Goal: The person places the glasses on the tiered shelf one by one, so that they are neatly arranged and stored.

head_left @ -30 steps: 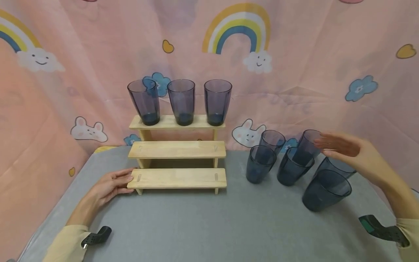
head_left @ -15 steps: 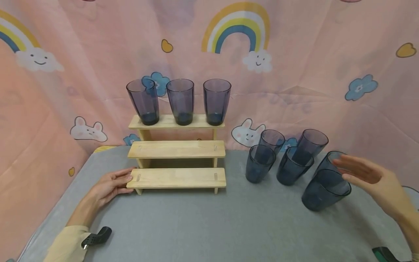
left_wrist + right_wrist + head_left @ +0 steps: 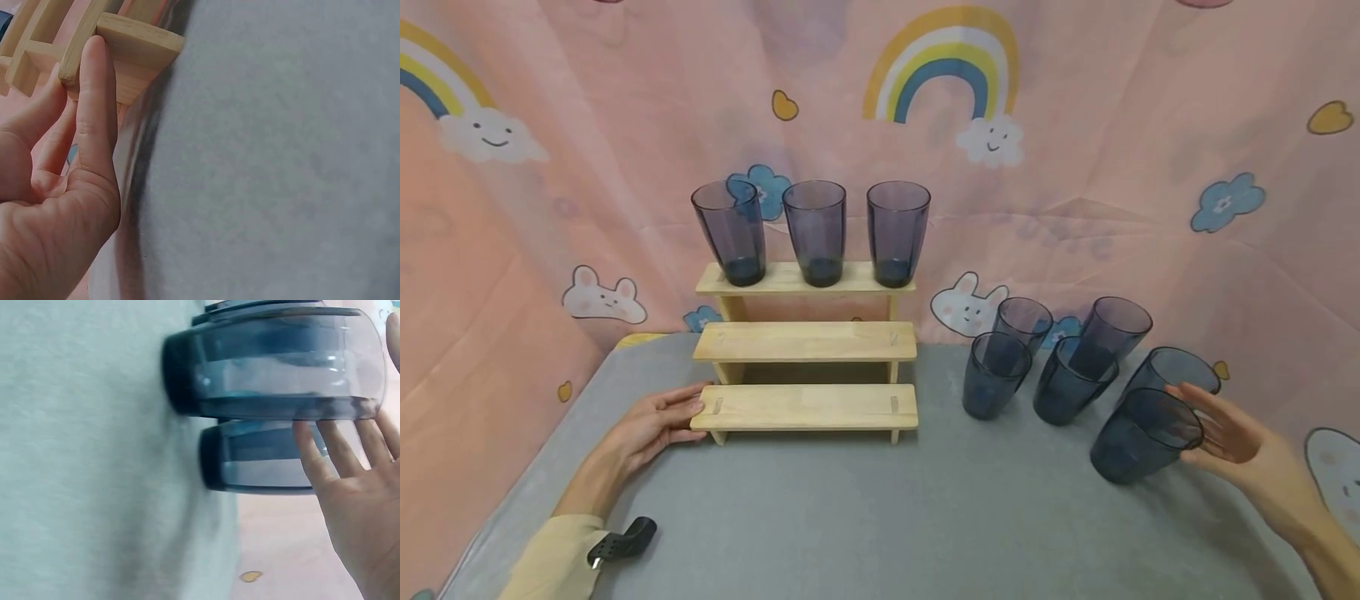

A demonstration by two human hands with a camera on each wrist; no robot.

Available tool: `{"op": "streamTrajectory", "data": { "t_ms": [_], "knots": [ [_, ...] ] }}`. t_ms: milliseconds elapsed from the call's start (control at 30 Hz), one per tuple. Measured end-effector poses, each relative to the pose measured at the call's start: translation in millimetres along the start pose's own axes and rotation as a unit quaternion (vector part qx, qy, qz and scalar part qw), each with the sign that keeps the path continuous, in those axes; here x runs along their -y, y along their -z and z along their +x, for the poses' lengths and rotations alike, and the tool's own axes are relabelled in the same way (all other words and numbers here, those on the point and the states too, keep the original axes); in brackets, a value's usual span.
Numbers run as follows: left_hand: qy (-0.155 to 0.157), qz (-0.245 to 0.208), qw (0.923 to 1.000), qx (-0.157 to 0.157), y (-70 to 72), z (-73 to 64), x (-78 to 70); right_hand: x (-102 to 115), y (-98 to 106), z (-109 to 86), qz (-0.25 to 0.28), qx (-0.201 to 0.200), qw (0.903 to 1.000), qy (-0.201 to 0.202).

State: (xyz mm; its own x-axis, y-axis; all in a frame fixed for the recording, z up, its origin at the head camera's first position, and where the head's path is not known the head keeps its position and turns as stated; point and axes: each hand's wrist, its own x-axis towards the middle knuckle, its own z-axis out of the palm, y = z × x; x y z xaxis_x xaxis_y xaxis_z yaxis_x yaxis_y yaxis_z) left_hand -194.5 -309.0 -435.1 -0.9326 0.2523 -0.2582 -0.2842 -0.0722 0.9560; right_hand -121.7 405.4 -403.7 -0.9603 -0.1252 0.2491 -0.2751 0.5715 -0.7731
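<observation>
A three-step wooden rack (image 3: pixel 805 407) stands on the table, with three purple-tinted drinking glasses (image 3: pixel 815 237) upright in a row on its top step. My left hand (image 3: pixel 643 429) pinches the left end of the lowest step; the left wrist view shows its fingers (image 3: pixel 95 94) against the plank's end. At the right, my right hand (image 3: pixel 1247 454) is just beside the nearest dark blue glass (image 3: pixel 1131 454), its thumb and fingers spread at the rim. In the right wrist view the fingers reach toward this glass (image 3: pixel 269 369) with little bend, not wrapped around it.
Several more tinted glasses stand close together behind the nearest one, among them one at the cluster's left (image 3: pixel 992 392) and one at the back right (image 3: pixel 1116 325). A grey cloth (image 3: pixel 880 517) covers the table. A pink patterned curtain (image 3: pixel 1075 150) hangs right behind.
My right hand has moved right and down, from over the back glasses to beside the nearest one's rim. My left hand stays on the rack, and the glasses have not moved.
</observation>
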Motion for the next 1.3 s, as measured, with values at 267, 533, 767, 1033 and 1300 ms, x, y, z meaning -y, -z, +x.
{"op": "streamTrajectory", "data": {
  "t_ms": [267, 533, 767, 1033, 1300],
  "knots": [
    [-0.002, -0.016, 0.9999, 0.003, 0.3, 2.1, 0.2, -9, -14, -5.3, 0.080, 0.010, 0.9966, -0.016],
    [-0.010, -0.027, 0.9995, 0.012, 0.2, 3.0, 0.6, -7, -22, -1.9, 0.166, -0.003, 0.9861, 0.000],
    [-0.009, -0.027, 0.9995, 0.011, 2.8, 3.5, 1.2, -2, -26, -1.1, 0.179, -0.026, 0.9835, -0.003],
    [-0.006, -0.018, 0.9998, 0.008, 1.4, 4.0, 0.7, 11, -23, -0.4, 0.090, -0.039, 0.9951, -0.009],
    [-0.003, -0.007, 0.9999, 0.006, 1.4, 1.8, 2.4, 40, -17, 2.7, -0.054, -0.054, 0.9969, -0.017]
  ]
}}
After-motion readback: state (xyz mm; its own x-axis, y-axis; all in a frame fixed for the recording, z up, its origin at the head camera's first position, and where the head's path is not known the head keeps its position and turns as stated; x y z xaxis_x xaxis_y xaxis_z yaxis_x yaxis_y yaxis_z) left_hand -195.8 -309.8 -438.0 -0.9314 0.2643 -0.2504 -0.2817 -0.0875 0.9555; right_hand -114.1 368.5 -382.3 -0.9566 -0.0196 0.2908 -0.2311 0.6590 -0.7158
